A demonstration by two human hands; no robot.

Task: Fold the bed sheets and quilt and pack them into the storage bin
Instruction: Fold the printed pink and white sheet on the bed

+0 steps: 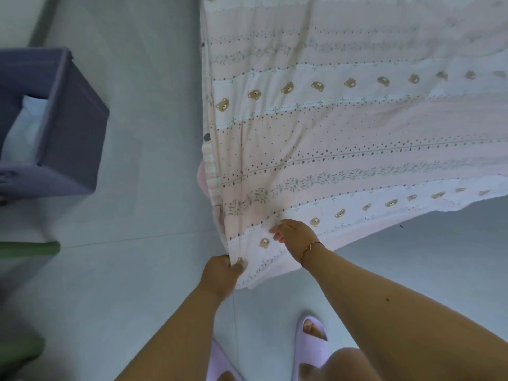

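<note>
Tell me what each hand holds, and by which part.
Left hand pinches the bear-print quilt at its near corner. Right hand touches the quilt's near edge; its grip cannot be told.

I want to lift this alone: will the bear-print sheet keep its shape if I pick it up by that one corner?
Probably not. The bear-print sheet already drapes and creases toward the left hand pinching its corner, so it looks floppy. It seems thin and light, since that small grip raises the edge. The right hand rests on it; more support points would likely keep folds aligned.
</note>
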